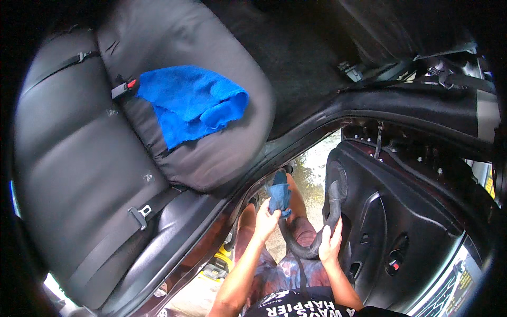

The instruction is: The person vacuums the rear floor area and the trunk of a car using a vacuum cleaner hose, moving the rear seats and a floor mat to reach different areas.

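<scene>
My left hand (pixel 267 220) grips a grey-blue cloth (pixel 279 196) wrapped around a dark piece. The dark tip (pixel 279 177) shows beyond the cloth; what it is I cannot tell. In my right hand (pixel 331 242) is a black ribbed hose (pixel 303 249), like a vacuum hose. From there it bends across towards my left hand and passes up behind the cloth. Its smooth curved end piece (pixel 335 194) points away from me, beside the door panel. A bright blue towel (pixel 194 95) lies crumpled on the black rear seat cushion (pixel 222 158), apart from both hands.
The open car door (pixel 388 202) stands at my right. The door sill (pixel 237 190) runs along my left. A red-buttoned buckle (pixel 124 88) touches the towel's edge, and a belt tongue (pixel 140 216) rests on the seat side. A yellow tool (pixel 219 264) is low behind the sill.
</scene>
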{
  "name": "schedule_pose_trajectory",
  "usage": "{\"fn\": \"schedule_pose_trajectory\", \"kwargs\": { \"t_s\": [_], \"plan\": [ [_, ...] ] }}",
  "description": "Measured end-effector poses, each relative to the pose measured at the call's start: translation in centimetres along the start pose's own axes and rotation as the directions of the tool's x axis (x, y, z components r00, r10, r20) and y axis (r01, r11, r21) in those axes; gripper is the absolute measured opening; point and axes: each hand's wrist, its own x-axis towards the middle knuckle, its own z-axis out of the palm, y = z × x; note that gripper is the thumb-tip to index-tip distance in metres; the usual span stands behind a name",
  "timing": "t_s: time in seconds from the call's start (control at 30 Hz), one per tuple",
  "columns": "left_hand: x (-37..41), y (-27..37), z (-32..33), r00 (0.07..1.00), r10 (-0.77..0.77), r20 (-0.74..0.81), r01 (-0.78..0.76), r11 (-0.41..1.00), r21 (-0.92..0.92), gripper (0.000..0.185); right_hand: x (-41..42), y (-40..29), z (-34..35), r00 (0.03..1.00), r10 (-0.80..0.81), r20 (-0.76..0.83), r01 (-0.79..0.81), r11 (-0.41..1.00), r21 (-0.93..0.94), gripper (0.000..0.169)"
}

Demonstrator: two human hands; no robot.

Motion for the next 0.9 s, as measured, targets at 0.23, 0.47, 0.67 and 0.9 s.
{"fn": "schedule_pose_trajectory", "kwargs": {
  "t_s": [0.23,0.47,0.67,0.9],
  "plan": [
    [1.4,1.8,-1.5,0.941,0.340,0.003,-0.299,0.823,0.482,0.061,1.4,1.5,-0.4,0.996,-0.084,-0.018,0.084,0.996,-0.025,0.062],
    [4.8,6.6,-0.2,0.800,0.583,0.140,-0.438,0.408,0.801,0.058,1.0,0.2,-0.8,0.998,-0.040,0.041,0.037,0.997,0.063,0.062],
    [8.7,7.5,-4.0,0.895,0.408,0.178,-0.260,0.155,0.953,0.059,1.0,-0.6,-1.1,0.998,-0.060,0.012,0.059,0.998,0.034,0.059],
    [0.2,9.5,-7.4,0.667,0.740,-0.082,-0.380,0.433,0.817,0.033,1.4,-1.0,-1.2,0.993,-0.112,0.045,0.111,0.994,0.021,0.060]
  ]
}}
